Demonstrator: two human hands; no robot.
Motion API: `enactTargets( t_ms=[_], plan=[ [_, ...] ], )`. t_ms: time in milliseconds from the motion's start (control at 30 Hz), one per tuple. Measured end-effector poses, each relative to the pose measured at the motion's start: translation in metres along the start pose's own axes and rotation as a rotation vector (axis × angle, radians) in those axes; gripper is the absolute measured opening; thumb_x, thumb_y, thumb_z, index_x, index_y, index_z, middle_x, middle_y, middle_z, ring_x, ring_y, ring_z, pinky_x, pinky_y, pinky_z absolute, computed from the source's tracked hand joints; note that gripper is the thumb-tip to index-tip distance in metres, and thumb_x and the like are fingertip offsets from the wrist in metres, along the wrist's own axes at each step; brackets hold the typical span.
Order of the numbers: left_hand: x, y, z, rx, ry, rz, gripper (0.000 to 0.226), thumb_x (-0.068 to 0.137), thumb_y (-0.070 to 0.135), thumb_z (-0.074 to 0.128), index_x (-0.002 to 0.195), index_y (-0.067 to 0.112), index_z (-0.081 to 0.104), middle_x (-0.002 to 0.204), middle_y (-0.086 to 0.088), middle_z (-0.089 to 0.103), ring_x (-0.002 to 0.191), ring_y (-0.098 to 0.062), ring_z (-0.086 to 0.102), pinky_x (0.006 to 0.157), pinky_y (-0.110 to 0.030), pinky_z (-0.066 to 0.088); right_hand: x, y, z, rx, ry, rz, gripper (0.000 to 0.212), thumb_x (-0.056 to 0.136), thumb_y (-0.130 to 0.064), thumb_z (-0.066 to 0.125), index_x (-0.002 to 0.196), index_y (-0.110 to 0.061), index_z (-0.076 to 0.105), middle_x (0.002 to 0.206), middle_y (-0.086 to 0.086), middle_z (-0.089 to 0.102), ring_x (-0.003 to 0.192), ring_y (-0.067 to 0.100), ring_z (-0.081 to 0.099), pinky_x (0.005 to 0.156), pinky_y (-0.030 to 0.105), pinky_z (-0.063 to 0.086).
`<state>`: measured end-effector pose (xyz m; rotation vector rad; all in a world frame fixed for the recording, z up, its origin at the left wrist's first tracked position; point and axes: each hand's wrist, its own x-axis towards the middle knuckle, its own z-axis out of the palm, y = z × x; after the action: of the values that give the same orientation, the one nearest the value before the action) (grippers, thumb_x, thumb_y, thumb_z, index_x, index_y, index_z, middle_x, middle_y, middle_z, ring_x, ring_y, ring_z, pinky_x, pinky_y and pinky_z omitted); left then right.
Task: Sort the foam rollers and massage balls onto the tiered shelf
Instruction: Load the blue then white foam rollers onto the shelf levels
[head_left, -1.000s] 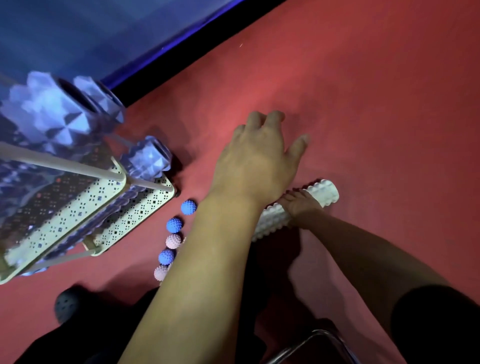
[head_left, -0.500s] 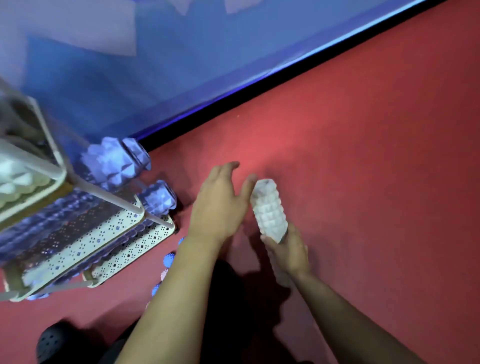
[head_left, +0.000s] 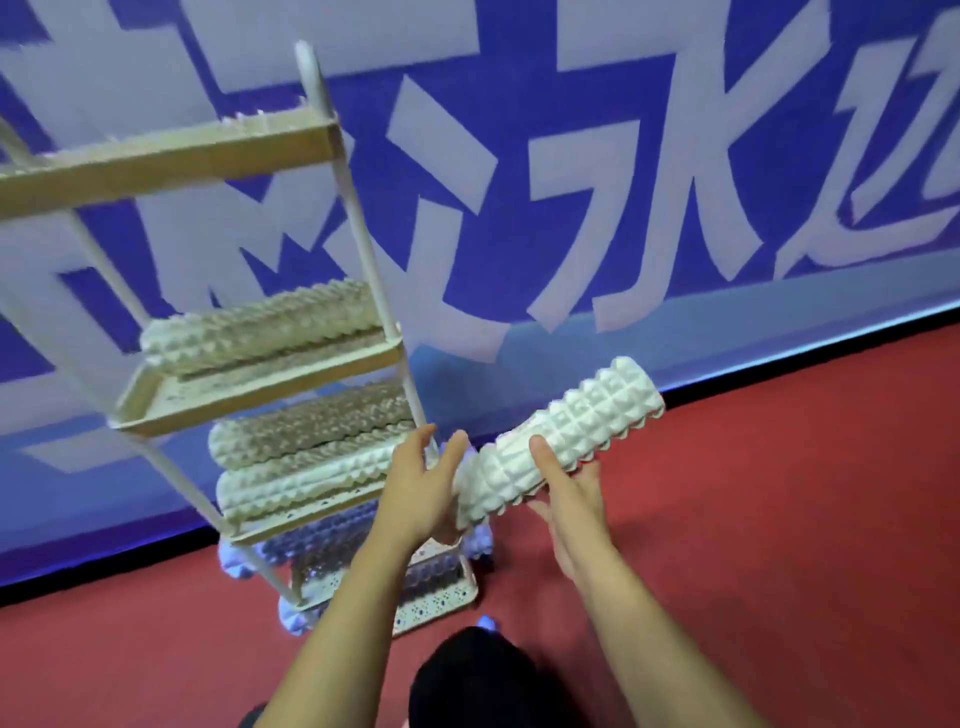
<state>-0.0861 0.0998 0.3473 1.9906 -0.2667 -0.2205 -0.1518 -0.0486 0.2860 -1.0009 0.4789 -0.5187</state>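
Two hands on white foam roller (head_left: 558, 439), right hand (head_left: 563, 488) grasping, left hand (head_left: 423, 486) cupping its end

white knobbly foam rollers (head_left: 558, 441): 4 | bluish-purple knobbly foam rollers (head_left: 317, 540): at least 2, blurred | cream perforated tiered shelf (head_left: 260, 387): 1 | hands: 2
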Motion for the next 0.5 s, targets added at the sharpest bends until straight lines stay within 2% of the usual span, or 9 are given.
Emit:
enactTargets(
  t_ms=[33, 100, 167, 233, 300, 333, 400, 467, 500],
  plan=[
    [-0.009, 0.006, -0.019, -0.017, 0.041, 0.004, 0.077, 0.090, 0.064, 0.061, 0.146, 0.012, 0.048, 0.147, -0.001, 0.050, 0.129, -0.019, 0.053, 0.104, -0.036, 0.044, -0.010, -0.010, 0.018, 0.053, -0.027, 0.033, 0.048, 0.092, -0.021, 0.073, 0.134, -0.031, 0.051, 0.125, -0.009, 0.070, 0.108, 0.010, 0.070, 0.081, 0.040, 0.060],
    [-0.026, 0.013, -0.054, -0.065, 0.135, -0.002, 0.095, 0.081, 0.077, 0.060, 0.150, 0.015, 0.042, 0.151, -0.001, 0.046, 0.130, -0.025, 0.054, 0.103, -0.038, 0.046, -0.029, -0.023, 0.049, 0.137, -0.066, 0.090, 0.060, 0.091, -0.026, 0.075, 0.140, -0.031, 0.042, 0.132, -0.006, 0.065, 0.113, 0.015, 0.068, 0.071, 0.037, 0.061],
    [-0.043, 0.016, -0.087, -0.148, 0.222, -0.017, 0.110, 0.067, 0.090, 0.059, 0.150, 0.021, 0.040, 0.151, -0.002, 0.048, 0.124, -0.029, 0.060, 0.103, -0.051, 0.051, -0.045, -0.031, 0.080, 0.202, -0.094, 0.129, 0.079, 0.086, -0.031, 0.080, 0.147, -0.026, 0.032, 0.143, 0.002, 0.055, 0.123, 0.025, 0.061, 0.083, 0.051, 0.061],
    [-0.058, 0.020, -0.116, -0.318, 0.245, -0.065, 0.091, 0.073, 0.082, 0.065, 0.140, 0.022, 0.049, 0.134, -0.006, 0.064, 0.106, -0.027, 0.071, 0.088, -0.050, 0.060, -0.064, -0.038, 0.108, 0.246, -0.120, 0.160, 0.080, 0.086, -0.031, 0.080, 0.147, -0.023, 0.031, 0.145, 0.005, 0.052, 0.125, 0.028, 0.059, 0.098, 0.061, 0.051],
    [-0.075, 0.027, -0.139, -0.516, 0.222, -0.078, 0.056, 0.087, 0.063, 0.067, 0.122, 0.019, 0.061, 0.113, -0.008, 0.075, 0.094, -0.026, 0.075, 0.076, -0.042, 0.063, -0.079, -0.043, 0.131, 0.267, -0.188, 0.175, 0.075, 0.086, -0.032, 0.080, 0.145, -0.021, 0.035, 0.141, 0.006, 0.058, 0.120, 0.027, 0.064, 0.100, 0.063, 0.049],
    [-0.081, 0.029, -0.149, -0.590, 0.234, -0.071, 0.047, 0.090, 0.056, 0.067, 0.117, 0.017, 0.064, 0.108, -0.009, 0.076, 0.093, -0.027, 0.076, 0.073, -0.040, 0.063, -0.086, -0.047, 0.141, 0.258, -0.229, 0.187, 0.081, 0.083, -0.035, 0.082, 0.147, -0.019, 0.035, 0.139, 0.007, 0.060, 0.118, 0.025, 0.066, 0.099, 0.060, 0.051],
    [-0.091, 0.032, -0.168, -0.678, 0.309, -0.063, 0.043, 0.093, 0.049, 0.068, 0.116, 0.012, 0.067, 0.105, -0.011, 0.077, 0.092, -0.026, 0.076, 0.067, -0.036, 0.061, -0.097, -0.056, 0.157, 0.152, -0.329, 0.194, 0.090, 0.078, -0.044, 0.084, 0.149, -0.015, 0.036, 0.135, 0.005, 0.062, 0.114, 0.021, 0.067, 0.096, 0.050, 0.056],
    [-0.094, 0.034, -0.187, -0.710, 0.403, -0.075, 0.036, 0.095, 0.044, 0.067, 0.112, 0.012, 0.067, 0.105, -0.013, 0.077, 0.086, -0.026, 0.077, 0.063, -0.035, 0.060, -0.106, -0.067, 0.169, -0.043, -0.376, 0.182, 0.094, 0.074, -0.057, 0.082, 0.146, -0.014, 0.038, 0.135, 0.001, 0.059, 0.117, 0.018, 0.062, 0.101, 0.045, 0.054],
    [-0.093, 0.035, -0.197, -0.710, 0.443, -0.085, 0.034, 0.095, 0.043, 0.066, 0.110, 0.013, 0.067, 0.105, -0.014, 0.076, 0.085, -0.027, 0.076, 0.063, -0.036, 0.061, -0.108, -0.070, 0.172, -0.198, -0.348, 0.152, 0.108, 0.067, -0.067, 0.081, 0.149, -0.015, 0.034, 0.141, -0.001, 0.053, 0.123, 0.019, 0.057, 0.106, 0.045, 0.050]
  ],
)
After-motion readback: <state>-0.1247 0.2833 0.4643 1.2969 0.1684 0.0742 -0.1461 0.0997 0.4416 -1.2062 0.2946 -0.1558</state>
